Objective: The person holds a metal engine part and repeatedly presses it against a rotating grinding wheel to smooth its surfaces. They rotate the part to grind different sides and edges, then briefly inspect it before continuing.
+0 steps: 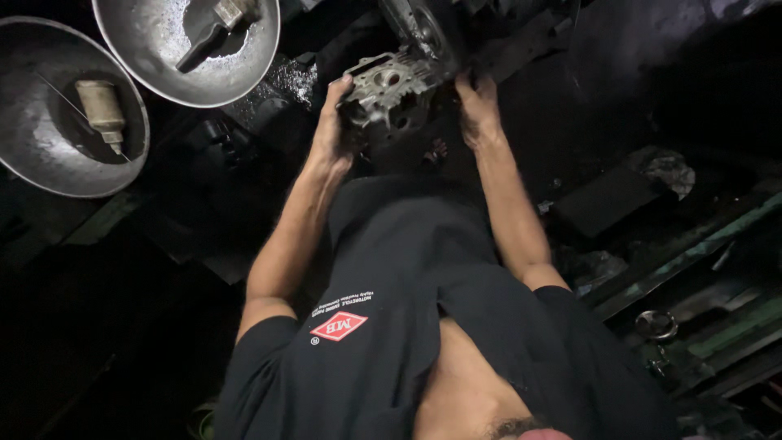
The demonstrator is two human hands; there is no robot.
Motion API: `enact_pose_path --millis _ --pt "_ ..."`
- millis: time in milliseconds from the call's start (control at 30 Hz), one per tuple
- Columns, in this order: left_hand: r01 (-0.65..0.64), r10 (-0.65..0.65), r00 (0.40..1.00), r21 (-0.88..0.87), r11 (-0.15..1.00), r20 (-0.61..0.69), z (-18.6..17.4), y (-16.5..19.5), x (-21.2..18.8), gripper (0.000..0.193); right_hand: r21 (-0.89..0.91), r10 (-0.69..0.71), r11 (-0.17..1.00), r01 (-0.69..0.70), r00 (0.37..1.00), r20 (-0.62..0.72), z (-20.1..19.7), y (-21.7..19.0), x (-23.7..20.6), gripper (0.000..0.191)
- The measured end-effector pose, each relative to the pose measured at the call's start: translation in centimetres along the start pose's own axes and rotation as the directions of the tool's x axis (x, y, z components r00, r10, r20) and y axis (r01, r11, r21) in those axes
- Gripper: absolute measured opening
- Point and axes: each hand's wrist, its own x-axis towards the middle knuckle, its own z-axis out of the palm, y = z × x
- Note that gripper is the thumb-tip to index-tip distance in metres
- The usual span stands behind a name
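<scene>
Engine part: we see a grey cast-metal engine part (383, 94) with round openings, held up at the top middle of the view, just in front of the dark shirt.
Left hand: our left hand (332, 130) clasps the left side of the part, fingers curled up over its edge, so the grip is closed on it.
Right hand: our right hand (479, 110) is pressed against the part's right side; the fingers run into shadow behind it, and we cannot tell how tight that grip is.
Larger assembly: a bigger metal piece (423, 28) rises above the part and touches it; where one ends and the other begins is too dark to make out.
Near bowl: a round metal bowl (155, 41) sits to the upper left, holding a dark tool (204, 37).
Far bowl: a second metal bowl (32, 114) lies at the left edge, with a small bottle (102, 110) in it.
Surface: black, greasy surface (603, 204) all around.
</scene>
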Motion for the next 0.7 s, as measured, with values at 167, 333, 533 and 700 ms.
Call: enact_pose_path --millis 167,333,533,700 --pt "0.059 -0.058 0.998 -0.105 0.993 0.009 1.0 -1.1 0.7 0.060 0.093 -0.037 0.995 0.035 0.999 0.019 -1.9 0.5 -0.2 0.034" --pt "0.030 -0.032 0.999 -0.108 0.994 -0.009 1.2 -1.5 0.4 0.061 0.072 0.006 0.997 -0.005 1.000 -0.021 -2.6 0.5 -0.2 0.025" --pt "-0.163 0.163 0.983 0.006 0.987 -0.079 0.1 -0.8 -1.4 0.054 -0.310 0.121 0.942 -0.127 0.992 -0.038 -0.1 0.1 -0.3 0.023" --pt "-0.212 0.236 0.967 0.209 0.955 -0.098 -0.7 -1.1 -2.7 0.050 0.021 0.199 0.979 -0.202 0.975 0.095 1.8 -0.9 -2.9 0.029"
